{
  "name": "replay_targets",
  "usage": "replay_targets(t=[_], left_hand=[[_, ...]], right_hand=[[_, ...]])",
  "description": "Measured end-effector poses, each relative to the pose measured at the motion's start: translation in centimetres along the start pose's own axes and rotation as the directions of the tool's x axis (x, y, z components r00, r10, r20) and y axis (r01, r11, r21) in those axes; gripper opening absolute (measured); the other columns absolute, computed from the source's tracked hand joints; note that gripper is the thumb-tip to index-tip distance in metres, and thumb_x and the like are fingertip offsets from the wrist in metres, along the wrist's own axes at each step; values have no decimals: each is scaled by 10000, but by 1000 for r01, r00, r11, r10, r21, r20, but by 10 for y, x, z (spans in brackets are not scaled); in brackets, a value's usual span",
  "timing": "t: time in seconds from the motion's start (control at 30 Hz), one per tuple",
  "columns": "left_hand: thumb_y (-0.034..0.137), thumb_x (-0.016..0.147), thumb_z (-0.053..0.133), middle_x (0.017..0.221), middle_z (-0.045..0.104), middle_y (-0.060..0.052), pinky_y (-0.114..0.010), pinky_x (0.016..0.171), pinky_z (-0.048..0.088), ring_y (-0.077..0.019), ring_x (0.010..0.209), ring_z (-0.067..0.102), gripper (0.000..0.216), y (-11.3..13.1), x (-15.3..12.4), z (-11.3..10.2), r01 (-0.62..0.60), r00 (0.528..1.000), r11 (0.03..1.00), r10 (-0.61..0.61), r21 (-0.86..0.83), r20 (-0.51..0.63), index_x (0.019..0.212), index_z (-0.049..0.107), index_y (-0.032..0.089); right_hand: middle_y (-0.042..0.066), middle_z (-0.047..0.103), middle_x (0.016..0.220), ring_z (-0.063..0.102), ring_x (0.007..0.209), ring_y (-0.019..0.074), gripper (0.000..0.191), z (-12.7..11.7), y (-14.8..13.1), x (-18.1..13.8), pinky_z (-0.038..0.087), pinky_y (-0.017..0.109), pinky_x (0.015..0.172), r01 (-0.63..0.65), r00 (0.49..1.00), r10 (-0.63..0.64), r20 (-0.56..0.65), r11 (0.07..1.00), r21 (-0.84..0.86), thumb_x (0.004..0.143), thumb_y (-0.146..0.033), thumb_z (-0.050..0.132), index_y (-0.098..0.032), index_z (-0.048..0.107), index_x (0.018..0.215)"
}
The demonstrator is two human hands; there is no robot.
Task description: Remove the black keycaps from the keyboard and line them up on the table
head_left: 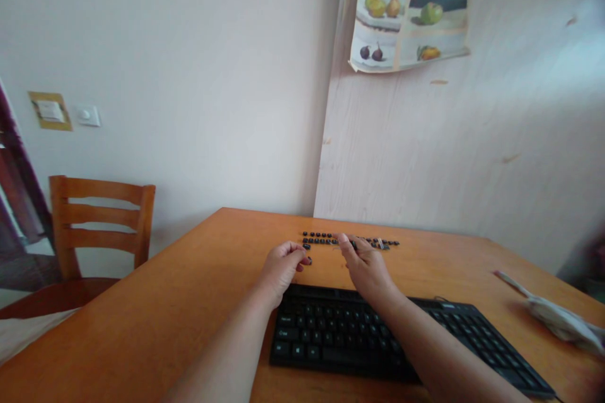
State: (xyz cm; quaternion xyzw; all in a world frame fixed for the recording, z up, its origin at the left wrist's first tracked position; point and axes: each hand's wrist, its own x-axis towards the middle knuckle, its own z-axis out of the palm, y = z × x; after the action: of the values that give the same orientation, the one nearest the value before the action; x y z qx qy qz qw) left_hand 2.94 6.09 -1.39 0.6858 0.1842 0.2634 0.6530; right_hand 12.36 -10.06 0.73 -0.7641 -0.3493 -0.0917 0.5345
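Note:
A black keyboard (359, 334) lies on the orange wooden table (155, 308) in front of me. Beyond it, two short rows of loose black keycaps (326, 238) are laid out on the table. My left hand (280, 269) is curled just past the keyboard's far edge, fingers bent beside a single keycap (307, 260). Reaching into the rows, my right hand (363, 264) has its fingertips pinched on a small keycap.
A wooden chair (97, 227) stands at the table's left side. A crumpled pale cloth (558, 318) lies at the right edge of the table. A fruit poster (409, 25) hangs on the wall, and wall switches (63, 113) sit at the left.

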Motion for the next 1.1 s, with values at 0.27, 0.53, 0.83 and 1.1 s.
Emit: replay_targets(t=[0.27, 0.53, 0.83, 1.1], left_hand=[[310, 716, 598, 687, 676, -49, -253, 596, 436, -143, 601, 572, 132, -21, 13, -13, 2, 990, 1000, -1, 9, -139, 702, 597, 178], [289, 719, 556, 681, 665, -39, -260, 605, 456, -165, 648, 599, 114, -25, 17, -11, 6, 993, 998, 1, 58, -115, 705, 590, 181], [256, 695, 546, 672, 657, -35, -260, 609, 457, -172, 661, 606, 77, -28, 17, -9, -4, 996, 998, 9, 63, -91, 681, 576, 185], [263, 691, 548, 678, 665, -38, -260, 595, 443, -174, 649, 605, 86, -29, 18, -8, 0, 996, 997, 6, 78, -87, 695, 586, 186]], right_hand=[[26, 649, 727, 580, 658, 158, 271, -2, -3, 19, 366, 232, 591, 98, 973, -44, 227, 967, -235, 936, -248, 405, -168, 620, 1081], [24, 630, 610, 549, 614, 142, 169, 40, 17, 46, 335, 217, 559, 55, 920, 121, 373, 902, -429, 796, -178, 558, -148, 697, 703], [11, 659, 635, 586, 640, 148, 116, 68, 32, 52, 348, 220, 547, 81, 902, 135, 409, 879, -469, 750, -212, 625, -188, 725, 697], [3, 669, 704, 589, 702, 159, 85, 67, 43, 44, 342, 228, 581, 121, 903, 106, 416, 867, -483, 720, -193, 636, -221, 716, 732]])
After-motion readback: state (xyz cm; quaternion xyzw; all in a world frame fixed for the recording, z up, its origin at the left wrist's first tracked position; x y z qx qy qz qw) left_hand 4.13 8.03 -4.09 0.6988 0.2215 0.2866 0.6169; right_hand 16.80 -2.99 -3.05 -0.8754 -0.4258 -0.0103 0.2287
